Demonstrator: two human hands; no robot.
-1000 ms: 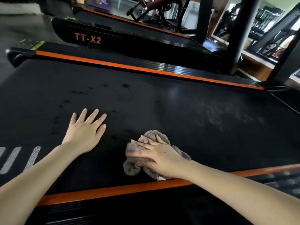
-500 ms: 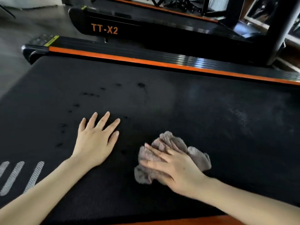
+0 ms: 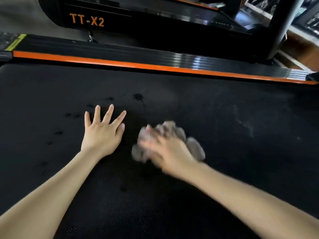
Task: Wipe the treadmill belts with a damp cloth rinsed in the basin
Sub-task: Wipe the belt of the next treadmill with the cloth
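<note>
The black treadmill belt point(image 3: 224, 118) fills most of the view. My right hand point(image 3: 165, 149) presses a crumpled grey-brown cloth point(image 3: 195, 149) flat onto the belt near its middle; hand and cloth are motion-blurred. My left hand point(image 3: 103, 131) lies flat on the belt just left of the cloth, fingers spread, holding nothing. Dark wet spots point(image 3: 138, 97) dot the belt beyond and left of my left hand. A pale dusty smear point(image 3: 245, 125) marks the belt to the right of the cloth. No basin is in view.
An orange-striped side rail point(image 3: 155, 66) borders the belt's far edge. Beyond it stands a second black treadmill marked TT-X2 point(image 3: 87, 20). A black upright post point(image 3: 283, 26) rises at the upper right.
My right hand has pushed the cloth farther up the belt, away from me, and is now blurred. My view has tilted down and the near orange rail has dropped out of sight. My left hand stays planted.
</note>
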